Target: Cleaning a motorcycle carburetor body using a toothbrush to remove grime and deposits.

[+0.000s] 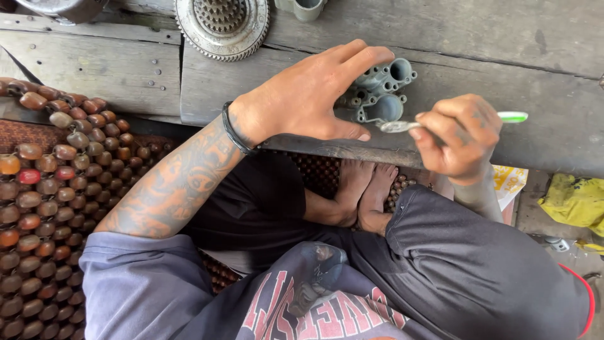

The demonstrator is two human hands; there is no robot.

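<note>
My left hand (pixel 308 94) rests on a grey cast-metal part (pixel 380 94) with round ports, steadying it on the edge of a weathered wooden bench (pixel 491 38). A black band circles that wrist and the forearm is tattooed. My right hand (pixel 458 137) is closed around a toothbrush (pixel 513 117) with a white-and-green handle. Its head points left and touches the lower port of the metal part.
A toothed metal sprocket disc (pixel 222 24) lies at the bench's far edge, with a grey tube (pixel 307 7) beside it. A brown wooden-bead mat (pixel 50 189) covers the seat at left. My bare feet (pixel 368 192) are below the bench. Yellow cloth (pixel 576 201) lies at right.
</note>
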